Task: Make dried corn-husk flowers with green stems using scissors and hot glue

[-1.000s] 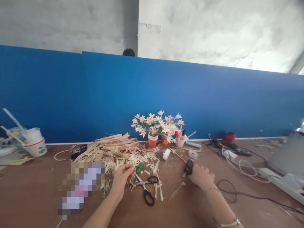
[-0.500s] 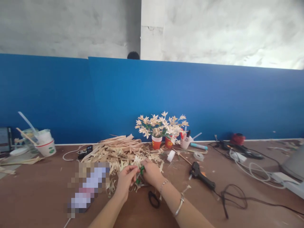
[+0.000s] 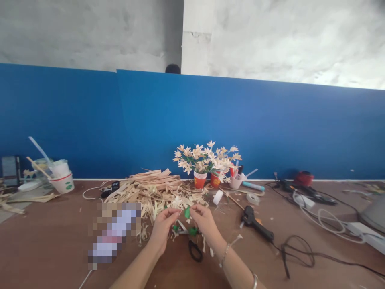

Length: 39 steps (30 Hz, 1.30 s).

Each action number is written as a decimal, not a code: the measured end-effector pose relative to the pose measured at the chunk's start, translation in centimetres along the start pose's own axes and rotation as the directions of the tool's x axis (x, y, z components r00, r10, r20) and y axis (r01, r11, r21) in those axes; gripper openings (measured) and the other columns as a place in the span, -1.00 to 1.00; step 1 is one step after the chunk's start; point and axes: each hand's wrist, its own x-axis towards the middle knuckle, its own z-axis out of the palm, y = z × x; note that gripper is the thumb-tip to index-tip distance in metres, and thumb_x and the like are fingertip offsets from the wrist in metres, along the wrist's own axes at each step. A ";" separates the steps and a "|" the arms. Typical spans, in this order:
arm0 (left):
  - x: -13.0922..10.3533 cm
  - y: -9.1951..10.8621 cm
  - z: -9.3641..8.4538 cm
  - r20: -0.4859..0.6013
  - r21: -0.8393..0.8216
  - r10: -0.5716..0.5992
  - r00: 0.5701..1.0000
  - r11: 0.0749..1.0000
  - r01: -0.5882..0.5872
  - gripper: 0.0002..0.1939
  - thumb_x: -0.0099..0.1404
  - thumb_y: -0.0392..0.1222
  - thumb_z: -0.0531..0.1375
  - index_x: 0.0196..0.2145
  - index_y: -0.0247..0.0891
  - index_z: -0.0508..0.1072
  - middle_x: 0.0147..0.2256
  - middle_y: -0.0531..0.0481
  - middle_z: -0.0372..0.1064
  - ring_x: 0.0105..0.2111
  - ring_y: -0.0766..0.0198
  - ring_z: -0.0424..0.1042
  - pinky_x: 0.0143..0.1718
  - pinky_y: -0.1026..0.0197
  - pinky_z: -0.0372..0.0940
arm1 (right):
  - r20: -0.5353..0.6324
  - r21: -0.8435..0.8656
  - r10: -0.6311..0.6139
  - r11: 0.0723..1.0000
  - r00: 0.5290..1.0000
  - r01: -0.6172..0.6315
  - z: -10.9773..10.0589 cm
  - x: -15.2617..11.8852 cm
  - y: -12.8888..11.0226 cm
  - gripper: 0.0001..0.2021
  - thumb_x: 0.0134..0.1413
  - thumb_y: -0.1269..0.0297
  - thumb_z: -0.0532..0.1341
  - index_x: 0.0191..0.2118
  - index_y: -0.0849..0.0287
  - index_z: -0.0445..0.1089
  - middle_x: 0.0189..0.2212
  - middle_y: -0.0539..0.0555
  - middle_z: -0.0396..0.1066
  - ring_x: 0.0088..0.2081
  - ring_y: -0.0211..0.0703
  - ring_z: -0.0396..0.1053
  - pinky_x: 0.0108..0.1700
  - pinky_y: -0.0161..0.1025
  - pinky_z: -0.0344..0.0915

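My right hand point(image 3: 206, 222) pinches a small green leaf point(image 3: 187, 212) between thumb and fingertips, over the front of the husk pile. Close by on the left, my left hand point(image 3: 164, 226) has its thumb and forefinger pressed together. A pale sliver seems to show at its fingertips, too small to name. Below the hands lie scissors point(image 3: 195, 251) with a black handle, their blades partly among scraps. More green pieces point(image 3: 193, 231) rest beside the blades. Dry husk strips point(image 3: 159, 188) are heaped just beyond my hands.
Behind the heap, red paper cups point(image 3: 199, 181) hold cream-coloured flowers point(image 3: 207, 156). To the right are a tape roll point(image 3: 252, 198), a glue gun point(image 3: 255, 224) and tangled cables. A blurred-out phone-like object point(image 3: 116, 233) lies left. A blue partition point(image 3: 192, 112) closes off the back.
My hands have moved slightly apart, and the green leaf now shows between them. The right hand has shifted right and turned; green pieces by the scissors are uncovered. The view has shifted slightly.
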 end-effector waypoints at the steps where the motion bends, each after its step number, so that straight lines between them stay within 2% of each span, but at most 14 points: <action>1: -0.1 0.0 0.0 0.015 -0.006 0.008 1.000 1.000 -0.008 -0.80 -0.07 -0.19 0.29 -0.43 -0.32 0.49 -0.49 0.00 0.42 -0.50 0.35 0.32 -0.44 0.32 0.18 | 0.000 0.009 -0.001 1.000 1.000 0.001 0.0 -0.2 0.1 -0.74 -0.14 0.09 0.15 -0.54 0.21 0.28 -0.83 -0.18 0.03 -0.77 -0.43 -0.05 -0.72 -0.44 -0.14; 7: -0.7 0.3 0.3 0.124 -0.089 0.021 0.992 0.996 -0.010 -0.90 -0.06 -0.26 0.29 -0.51 -0.30 0.47 -0.13 -0.06 0.40 -0.36 0.31 0.39 -0.40 0.32 0.20 | -0.005 -0.037 -0.081 0.996 0.997 0.080 -0.2 -0.4 0.4 -0.73 -0.13 0.10 0.15 -0.56 0.24 0.31 -0.75 -0.11 0.16 -0.70 -0.41 0.03 -0.66 -0.43 -0.07; 11: -0.9 0.6 0.5 0.161 -0.157 -0.005 0.987 0.987 0.031 -0.87 -0.06 -0.25 0.31 -0.51 -0.33 0.45 -0.19 -0.10 0.43 -0.25 0.21 0.41 -0.34 0.30 0.25 | 0.021 -0.106 -0.108 0.988 0.994 0.110 -0.3 -0.4 0.6 -0.78 -0.13 0.20 0.13 -0.61 0.23 0.27 -0.74 -0.10 0.17 -0.67 -0.38 0.08 -0.61 -0.42 -0.01; 15: -0.7 0.7 0.3 0.157 -0.189 -0.037 0.987 0.980 0.067 -0.86 -0.05 -0.24 0.31 -0.53 -0.33 0.43 -0.24 -0.12 0.46 -0.17 0.15 0.40 -0.31 0.30 0.27 | 0.024 -0.308 -0.135 0.942 0.991 0.135 -0.5 -0.7 0.2 -0.81 -0.15 0.31 0.09 -0.65 0.22 0.30 -0.72 -0.07 0.23 -0.61 -0.32 0.19 -0.53 -0.39 0.10; 18: -0.6 0.5 0.1 0.154 -0.193 -0.059 0.986 0.977 0.089 -0.86 -0.05 -0.26 0.31 -0.52 -0.33 0.42 -0.23 -0.12 0.46 -0.16 0.16 0.39 -0.33 0.33 0.28 | -0.036 -0.510 -0.242 0.839 0.970 0.190 -0.9 -1.5 -0.8 -0.87 -0.19 0.35 0.12 -0.49 0.18 0.42 -0.38 0.03 0.41 -0.33 -0.18 0.34 -0.30 -0.33 0.22; 20: -0.4 0.3 -0.1 0.151 -0.185 -0.071 0.986 0.978 0.098 -0.86 -0.04 -0.26 0.31 -0.49 -0.33 0.43 -0.22 -0.11 0.46 -0.15 0.17 0.39 -0.34 0.33 0.28 | -0.098 -0.582 -0.330 0.784 0.939 0.215 -1.1 -1.9 -1.5 -0.78 -0.18 0.35 0.14 -0.32 0.10 0.44 -0.16 0.04 0.37 -0.14 -0.11 0.31 -0.15 -0.28 0.22; 22: -0.4 0.2 -0.1 0.153 -0.180 -0.078 0.985 0.978 0.106 -0.85 -0.04 -0.26 0.31 -0.47 -0.34 0.44 -0.22 -0.12 0.46 -0.15 0.18 0.39 -0.34 0.33 0.28 | -0.120 -0.544 -0.336 0.810 0.934 0.222 -1.1 -2.1 -1.9 -0.74 -0.14 0.33 0.12 -0.24 0.10 0.42 -0.14 0.06 0.37 -0.12 -0.08 0.32 -0.13 -0.25 0.23; 24: -0.4 0.1 -0.1 0.165 -0.181 -0.087 0.982 0.977 0.117 -0.84 -0.04 -0.25 0.31 -0.46 -0.34 0.45 -0.23 -0.11 0.46 -0.17 0.19 0.40 -0.33 0.34 0.28 | -0.079 -0.376 -0.223 0.909 0.972 0.178 -0.8 -1.9 -1.8 -0.70 -0.13 0.31 0.11 -0.19 0.15 0.40 -0.19 0.10 0.40 -0.26 -0.11 0.39 -0.28 -0.25 0.30; 26: -0.4 0.2 -0.1 0.175 -0.180 -0.101 0.979 0.975 0.133 -0.84 -0.04 -0.26 0.32 -0.46 -0.34 0.45 -0.27 -0.10 0.48 -0.19 0.21 0.41 -0.33 0.34 0.28 | 0.024 -0.149 -0.060 0.987 0.998 0.063 -0.4 -1.5 -1.4 -0.65 -0.16 0.27 0.13 -0.16 0.21 0.37 -0.24 0.14 0.43 -0.42 -0.14 0.41 -0.48 -0.29 0.30; 27: -0.4 0.2 -0.1 0.176 -0.179 -0.108 0.979 0.974 0.140 -0.84 -0.05 -0.26 0.32 -0.46 -0.34 0.45 -0.28 -0.09 0.48 -0.20 0.21 0.42 -0.33 0.34 0.28 | 0.074 -0.055 0.003 0.998 0.997 0.001 -0.2 -1.3 -1.2 -0.65 -0.17 0.25 0.14 -0.18 0.23 0.37 -0.28 0.13 0.44 -0.48 -0.17 0.40 -0.55 -0.31 0.28; 29: -0.4 0.3 -0.1 0.169 -0.178 -0.115 0.979 0.973 0.146 -0.84 -0.06 -0.27 0.33 -0.46 -0.33 0.45 -0.30 -0.09 0.49 -0.21 0.21 0.42 -0.34 0.35 0.28 | 0.117 0.055 0.053 0.997 0.992 -0.060 0.0 -1.0 -0.7 -0.70 -0.21 0.21 0.18 -0.28 0.24 0.40 -0.41 0.08 0.46 -0.52 -0.21 0.38 -0.57 -0.34 0.26; 34: -0.3 0.4 -0.3 0.180 -0.178 -0.129 0.975 0.971 0.161 -0.87 -0.02 -0.29 0.31 -0.45 -0.35 0.46 -0.32 -0.10 0.49 -0.24 0.23 0.44 -0.37 0.38 0.29 | 0.070 0.017 0.069 0.997 0.995 -0.071 -0.5 -0.6 -0.4 -0.79 -0.28 0.19 0.25 -0.52 0.24 0.36 -0.68 -0.05 0.34 -0.64 -0.31 0.28 -0.65 -0.41 0.16; 39: -0.3 0.4 -0.3 0.184 -0.158 -0.142 0.973 0.972 0.172 -0.86 -0.04 -0.29 0.32 -0.46 -0.34 0.47 -0.33 -0.09 0.50 -0.27 0.24 0.45 -0.40 0.39 0.30 | 0.085 0.052 -0.002 0.999 0.996 -0.002 -0.7 -0.6 -0.5 -0.78 -0.31 0.17 0.27 -0.51 0.23 0.34 -0.66 -0.08 0.33 -0.64 -0.35 0.24 -0.57 -0.39 0.17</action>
